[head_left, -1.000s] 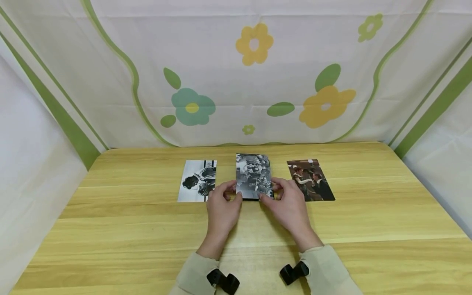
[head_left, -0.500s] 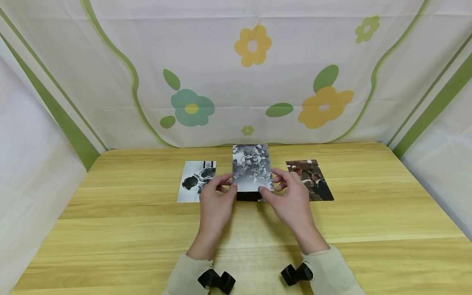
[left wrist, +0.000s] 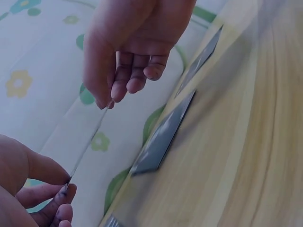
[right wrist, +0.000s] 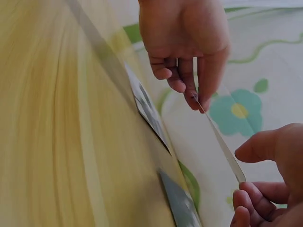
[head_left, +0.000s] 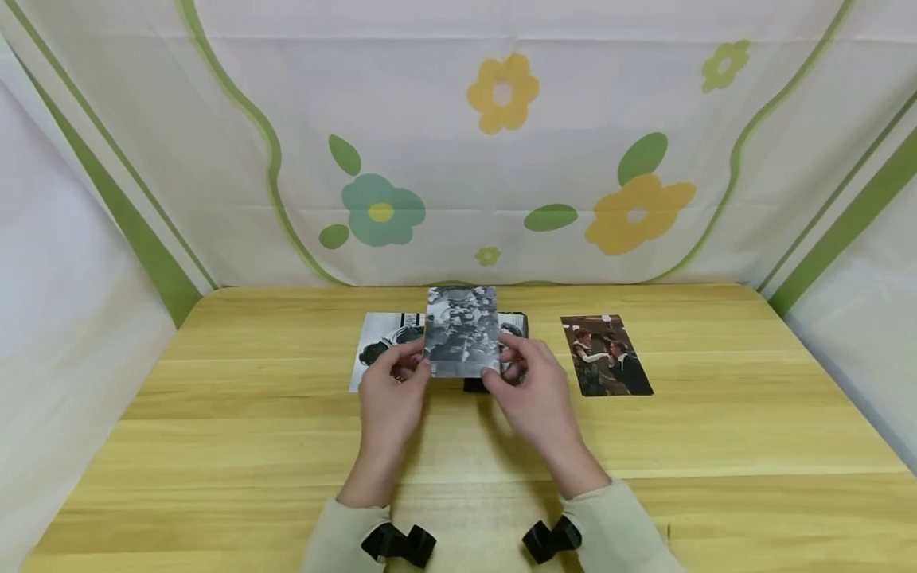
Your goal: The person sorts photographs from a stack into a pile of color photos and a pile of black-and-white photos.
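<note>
Both hands hold one black-and-white photo (head_left: 462, 330) up off the wooden table (head_left: 215, 414). My left hand (head_left: 419, 364) pinches its lower left corner and my right hand (head_left: 497, 374) pinches its lower right corner. Seen edge-on, the photo (left wrist: 90, 144) is a thin strip between the left hand (left wrist: 106, 101) and the right hand's fingers (left wrist: 61, 191). In the right wrist view the same photo (right wrist: 220, 142) runs from my right hand (right wrist: 196, 99) to the left hand's fingers (right wrist: 253, 189). Behind the held photo lies a dark stack (head_left: 514, 323), mostly hidden.
A black-and-white photo (head_left: 377, 342) lies flat to the left, partly behind the left hand. A colour photo (head_left: 605, 355) lies flat to the right. A flowered cloth (head_left: 501, 159) hangs behind the table and at both sides. Bare wood fills the near half.
The photo has come up off the dark stack and shifted left with both hands, which have kept hold of its lower corners. It now overlaps the left photo's place.
</note>
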The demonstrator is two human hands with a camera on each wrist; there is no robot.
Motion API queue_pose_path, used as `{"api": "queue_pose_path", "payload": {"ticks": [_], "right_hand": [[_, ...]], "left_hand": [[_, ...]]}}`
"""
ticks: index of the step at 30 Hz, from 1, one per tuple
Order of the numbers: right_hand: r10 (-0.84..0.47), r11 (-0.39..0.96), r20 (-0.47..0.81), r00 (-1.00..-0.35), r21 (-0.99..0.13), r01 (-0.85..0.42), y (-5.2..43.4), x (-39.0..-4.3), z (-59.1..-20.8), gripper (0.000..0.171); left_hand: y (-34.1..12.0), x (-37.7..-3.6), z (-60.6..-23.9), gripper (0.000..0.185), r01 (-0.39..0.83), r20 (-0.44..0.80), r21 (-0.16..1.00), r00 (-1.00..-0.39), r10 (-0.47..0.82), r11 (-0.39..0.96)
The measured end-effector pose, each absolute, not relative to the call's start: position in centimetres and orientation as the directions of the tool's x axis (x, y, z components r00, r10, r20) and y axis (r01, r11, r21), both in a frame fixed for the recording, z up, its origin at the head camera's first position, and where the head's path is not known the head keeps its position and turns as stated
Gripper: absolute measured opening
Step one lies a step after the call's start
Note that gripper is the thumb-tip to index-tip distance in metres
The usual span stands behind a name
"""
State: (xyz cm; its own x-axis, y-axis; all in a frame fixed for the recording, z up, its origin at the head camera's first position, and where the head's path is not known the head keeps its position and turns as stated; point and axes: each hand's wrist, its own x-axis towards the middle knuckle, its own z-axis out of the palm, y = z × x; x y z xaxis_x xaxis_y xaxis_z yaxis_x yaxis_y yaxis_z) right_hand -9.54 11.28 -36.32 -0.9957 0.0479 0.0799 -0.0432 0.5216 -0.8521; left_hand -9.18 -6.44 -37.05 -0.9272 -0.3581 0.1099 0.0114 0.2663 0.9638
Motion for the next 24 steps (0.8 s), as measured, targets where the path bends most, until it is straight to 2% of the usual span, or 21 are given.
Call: {"api": "queue_pose_path", "payload": {"ticks": [6, 14, 24], "right_hand": [[-0.015, 0.492, 0.064, -0.998, -0.868, -0.064, 7.0, -10.4, -36.6, 0.061], [-0.092, 0.453, 0.086, -0.992, -0.884, -0.118, 3.0, -10.8, -36.6, 0.057], [-0.093, 0.542, -0.036, -0.995, -0.84, -0.021, 1.3, -11.3, -38.1, 0.061]], "left_hand": [[-10.1, -9.3, -36.6, 0.028, -0.088, 0.061, 0.949, -0.891, -0.45, 0.304], [-13.2, -9.1, -36.1, 0.031, -0.186, -0.017, 0.947, -0.843, -0.538, 0.262], [-14.4, -9.9, -39.0, 0.029, -0.156, 0.132, 0.837, -0.873, -0.469, 0.525]]}}
